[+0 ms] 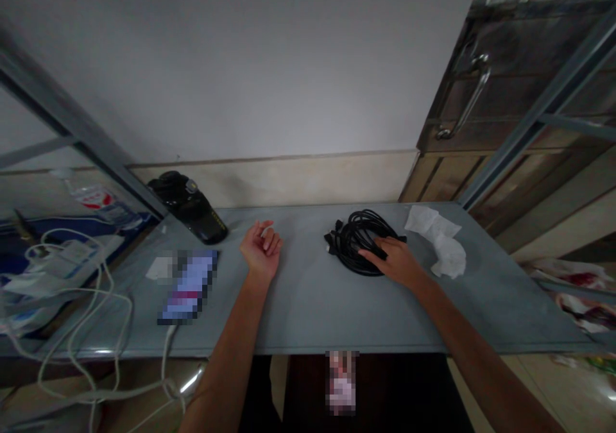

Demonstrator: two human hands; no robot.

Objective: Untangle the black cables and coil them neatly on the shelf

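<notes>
A coil of black cable [359,228] lies on the grey table [308,311], right of the middle. Its plugs [331,240] stick out on the left side. My right hand [389,256] grips the right part of the coil, thumb over the top and the other fingers partly hidden among the loops. My left hand [262,247] rests palm up on the table, well to the left of the cable. Its fingers are loosely curled and apart, with nothing in them.
Crumpled white tissues [437,237] lie right of the coil. On the left are a phone [190,288] with a white cord, a white paper [160,267] and a dark, glossy object [190,208]. Metal posts [539,109] flank the table. A wall [289,67] stands behind.
</notes>
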